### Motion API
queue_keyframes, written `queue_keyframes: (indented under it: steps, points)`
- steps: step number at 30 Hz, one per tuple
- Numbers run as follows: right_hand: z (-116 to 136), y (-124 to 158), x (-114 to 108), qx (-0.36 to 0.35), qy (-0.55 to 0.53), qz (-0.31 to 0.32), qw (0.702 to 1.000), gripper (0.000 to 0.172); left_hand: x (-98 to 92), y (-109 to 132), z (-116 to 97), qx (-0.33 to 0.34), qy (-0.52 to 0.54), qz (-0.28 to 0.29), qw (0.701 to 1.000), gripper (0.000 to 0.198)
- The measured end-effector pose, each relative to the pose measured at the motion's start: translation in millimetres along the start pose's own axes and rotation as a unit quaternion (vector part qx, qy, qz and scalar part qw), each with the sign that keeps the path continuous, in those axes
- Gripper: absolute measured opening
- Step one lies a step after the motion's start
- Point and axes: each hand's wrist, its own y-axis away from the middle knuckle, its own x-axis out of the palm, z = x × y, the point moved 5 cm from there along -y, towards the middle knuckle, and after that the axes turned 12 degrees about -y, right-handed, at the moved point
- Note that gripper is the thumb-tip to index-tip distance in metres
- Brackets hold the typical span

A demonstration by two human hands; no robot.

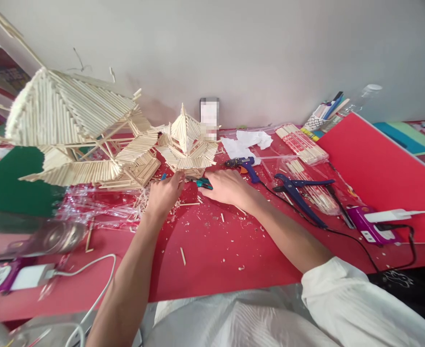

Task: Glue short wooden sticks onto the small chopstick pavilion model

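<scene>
My right hand (226, 187) is closed around the teal handles of a pair of pliers (204, 183), whose metal jaws point left toward my other hand. My left hand (165, 193) is closed, thumb and fingers together near the jaw end; what they pinch is hidden. A small blue piece (163, 177) shows just beside the left fingers. Right behind both hands stands a small pavilion model (186, 140) made of wooden sticks, with a pointed roof. To its left rises a larger stick-built house model (85, 106) with a wide sloping roof.
Right of my hands lie a blue glue gun (246, 166), a blue cutter (299, 193) and stick bundles (302, 144). A red board (386, 168) leans at the right. Stick scraps (183, 256) litter the red table (212, 260). A phone (210, 118) stands against the wall.
</scene>
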Motion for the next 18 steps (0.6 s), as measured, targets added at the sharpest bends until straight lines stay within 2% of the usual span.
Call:
queue_keyframes:
  steps: [5,9,14,18]
  points:
    - [2,4,0,-0.017,0.001,0.008,1.000,0.039,1.1,0,1,0.003,0.004,-0.002,1.000,0.036]
    - [3,8,4,-0.038,0.018,0.053,0.998,0.034,2.2,-1,2,-0.007,0.008,-0.005,1.000,0.035]
    - [0,15,4,-0.072,0.006,0.112,0.991,0.036,0.5,-1,2,-0.016,0.005,-0.004,1.000,0.037]
    - [-8,25,2,-0.078,0.004,0.122,0.990,0.047,-2.0,-1,1,-0.016,0.002,0.006,1.000,0.038]
